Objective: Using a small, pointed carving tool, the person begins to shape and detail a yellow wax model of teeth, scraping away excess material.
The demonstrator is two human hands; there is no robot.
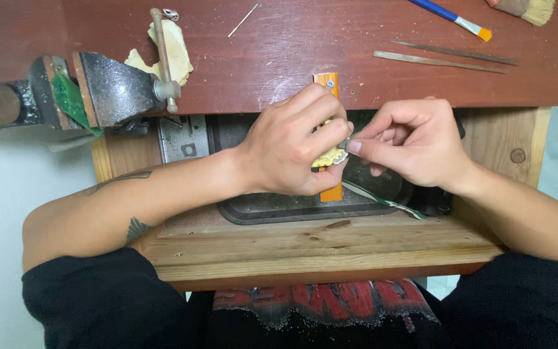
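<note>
Gripping one yellow piece [329, 157] | left hand [295, 145] | right hand [414, 142] pinching one file [382, 200]

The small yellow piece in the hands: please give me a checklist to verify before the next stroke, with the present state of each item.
1. Left hand grips the small yellow piece: ok.
2. Piece rests against the orange bench peg: ok.
3. Right hand pinches the thin tool near the piece: ok.
4. Tool tip touching the piece: cannot tell, fingers hide it.
5. Dark tray lies under the work: ok.
6. Vise stands apart from both hands: ok.
</note>
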